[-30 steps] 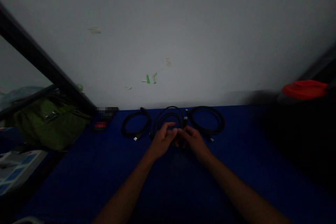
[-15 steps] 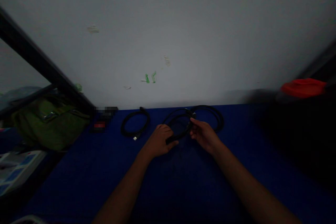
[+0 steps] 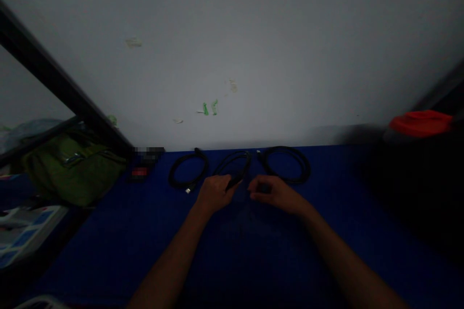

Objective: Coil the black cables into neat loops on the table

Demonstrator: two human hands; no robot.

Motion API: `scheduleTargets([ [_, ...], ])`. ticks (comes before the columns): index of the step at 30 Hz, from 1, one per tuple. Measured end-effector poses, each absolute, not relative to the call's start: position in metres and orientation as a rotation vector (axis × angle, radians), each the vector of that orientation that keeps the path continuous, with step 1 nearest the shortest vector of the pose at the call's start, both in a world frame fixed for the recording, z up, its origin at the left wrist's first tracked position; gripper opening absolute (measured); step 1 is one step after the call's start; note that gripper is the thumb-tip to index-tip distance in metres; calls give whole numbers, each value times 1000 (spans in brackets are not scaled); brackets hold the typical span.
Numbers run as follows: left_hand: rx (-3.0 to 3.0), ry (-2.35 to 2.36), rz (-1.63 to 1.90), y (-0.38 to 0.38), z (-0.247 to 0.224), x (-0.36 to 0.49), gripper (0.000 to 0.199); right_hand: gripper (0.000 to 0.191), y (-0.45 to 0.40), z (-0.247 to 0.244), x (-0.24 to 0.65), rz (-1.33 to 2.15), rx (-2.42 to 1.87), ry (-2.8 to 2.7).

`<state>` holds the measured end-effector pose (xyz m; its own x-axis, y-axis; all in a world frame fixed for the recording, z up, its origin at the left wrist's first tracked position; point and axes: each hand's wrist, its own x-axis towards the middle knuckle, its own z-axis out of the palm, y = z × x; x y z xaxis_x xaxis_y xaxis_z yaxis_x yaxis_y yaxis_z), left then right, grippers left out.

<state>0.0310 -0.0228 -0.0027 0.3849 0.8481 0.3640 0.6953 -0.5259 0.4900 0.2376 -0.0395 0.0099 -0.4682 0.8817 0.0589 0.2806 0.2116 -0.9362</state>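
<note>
Three black cables lie in loops along the wall side of a blue surface (image 3: 253, 260). My left hand (image 3: 216, 194) is closed on the middle coiled cable (image 3: 249, 160), whose loop extends beyond the fingers. To its right, my right hand (image 3: 277, 194) has curled fingers with a gap between thumb and fingertips; nothing shows in it. Behind that hand rests the right coiled cable (image 3: 306, 169), one end pointing left. The left coiled cable (image 3: 170, 172) lies apart from my left hand, its metal plug towards me.
A dark box with a red patch (image 3: 139, 172) sits by the dark frame bar. Left of it are a green bag (image 3: 76, 169) and a white-and-blue item (image 3: 31, 234). At the right are a red-orange object (image 3: 420, 123) and a large dark shape.
My right hand has let go of the middle cable and moved slightly down. The middle loop has shifted left, clear of the right cable. My left hand keeps its hold.
</note>
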Motion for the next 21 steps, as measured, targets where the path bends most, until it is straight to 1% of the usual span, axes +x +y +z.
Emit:
scheduleTargets([
  [3, 2363, 1334, 880, -23, -4, 32, 32, 14, -43, 9, 238, 923, -1113, -2356],
  [5, 2358, 1259, 836, -25, -3, 35, 28, 15, -44, 7, 236, 803, -1125, -2525],
  [9, 2330, 1103, 749, -29, -1, 42, 18, 15, -47, 6, 232, 691, -1164, -2653],
  [13, 2333, 1083, 716, -29, -2, 45, 25, 14, -50, 4, 228, 609, -1209, -2638],
  [16, 2372, 1157, 720, -28, -2, 44, 28, 8, -48, 0, 227, 744, -1211, -2424],
  [19, 2268, 1193, 772, -29, -2, 43, 31, 6, -43, -6, 224, 1023, -1181, -2017],
  [21, 2148, 1207, 832, -30, -3, 43, 34, 9, -41, -10, 219, 1241, -1168, -1711],
])
